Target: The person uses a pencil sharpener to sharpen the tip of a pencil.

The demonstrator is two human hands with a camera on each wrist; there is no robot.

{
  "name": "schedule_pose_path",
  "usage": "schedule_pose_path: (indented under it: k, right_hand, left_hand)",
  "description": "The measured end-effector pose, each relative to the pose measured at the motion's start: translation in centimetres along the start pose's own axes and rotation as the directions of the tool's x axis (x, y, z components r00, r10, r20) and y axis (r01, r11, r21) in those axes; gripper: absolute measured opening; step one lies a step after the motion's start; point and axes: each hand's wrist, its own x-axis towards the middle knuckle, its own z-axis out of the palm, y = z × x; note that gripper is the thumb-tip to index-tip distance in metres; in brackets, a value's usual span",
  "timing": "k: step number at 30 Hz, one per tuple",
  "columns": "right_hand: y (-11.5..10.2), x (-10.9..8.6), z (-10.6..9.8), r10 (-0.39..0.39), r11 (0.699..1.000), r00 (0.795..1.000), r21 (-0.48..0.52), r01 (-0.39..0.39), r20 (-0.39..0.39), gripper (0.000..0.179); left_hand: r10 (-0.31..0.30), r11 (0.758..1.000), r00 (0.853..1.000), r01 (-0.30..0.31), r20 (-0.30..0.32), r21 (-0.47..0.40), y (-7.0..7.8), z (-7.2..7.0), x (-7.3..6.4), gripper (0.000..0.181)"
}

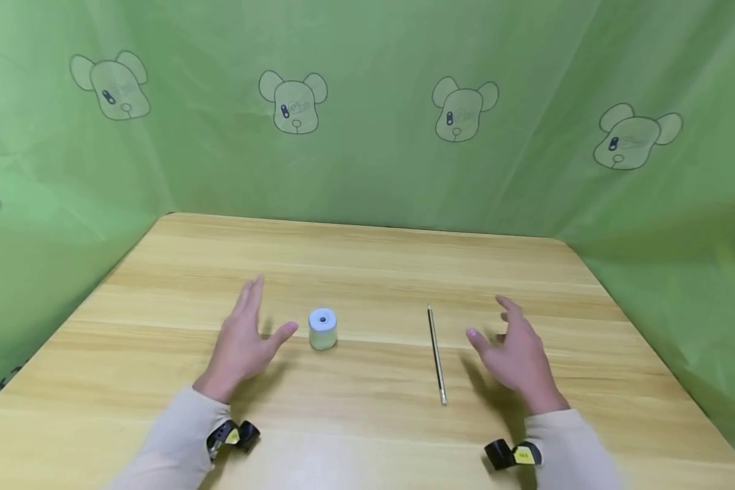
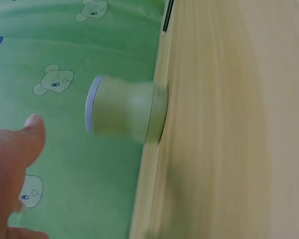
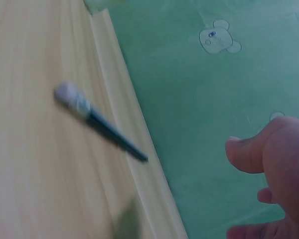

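Note:
A small pale green pencil sharpener (image 1: 322, 329) stands upright on the wooden table, its whitish top pierced by a dark hole. To its right lies a dark pencil (image 1: 436, 354), point toward the far side and eraser end nearer me. My left hand (image 1: 243, 344) is held left of the sharpener, fingers spread and thumb toward it, with a gap between. Right of the pencil, my right hand (image 1: 517, 354) hovers with loosely bent fingers, holding nothing. The left wrist view shows the sharpener (image 2: 124, 109) side-on beyond the thumb; the right wrist view shows the pencil's eraser end (image 3: 72, 97) closest, blurred.
The light wooden table (image 1: 367, 265) has rounded far corners. Green curtains (image 1: 373, 177) with printed bear heads hang along its back and both sides. A black wrist camera (image 1: 248, 435) is strapped to the left wrist, and another (image 1: 499, 454) to the right.

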Motion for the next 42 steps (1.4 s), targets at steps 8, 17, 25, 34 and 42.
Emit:
schedule_pose_path:
  k: [8, 17, 25, 34, 42]
  right_hand:
    - [-2.4, 0.0, 1.8, 0.0, 0.999, 1.0, 0.048, -0.001, 0.027, 0.084]
    - [-3.5, -1.2, 4.4, 0.038, 0.999, 0.991, 0.015, -0.04, 0.127, 0.076]
    - [-3.5, -1.6, 4.3, 0.008, 1.0, 0.989, -0.004, -0.007, 0.146, 0.071]
    - [-3.0, -2.1, 4.9, -0.018, 0.998, 0.987, -0.056, 0.027, 0.16, 0.06]
    - [-2.8, -2.1, 5.2, -0.01, 0.994, 0.989, -0.109, 0.026, 0.145, 0.039]
  left_hand:
    - [-0.016, 0.994, 0.999, 0.019, 0.033, -0.106, 2.1, 2.4, 0.3, 0.1]
    - [-0.143, 0.965, 0.989, 0.148, 0.041, -0.215, 3.5, 5.2, -0.8, 0.091]
    - [-0.137, 0.977, 0.99, 0.139, 0.024, -0.164, 4.0, 5.8, -0.5, 0.083]
    - [-0.135, 0.974, 0.991, 0.128, -0.026, -0.185, 4.4, 6.0, -0.4, 0.064]
    - [-0.137, 0.974, 0.991, 0.134, -0.001, -0.181, 4.1, 5.7, -0.4, 0.057]
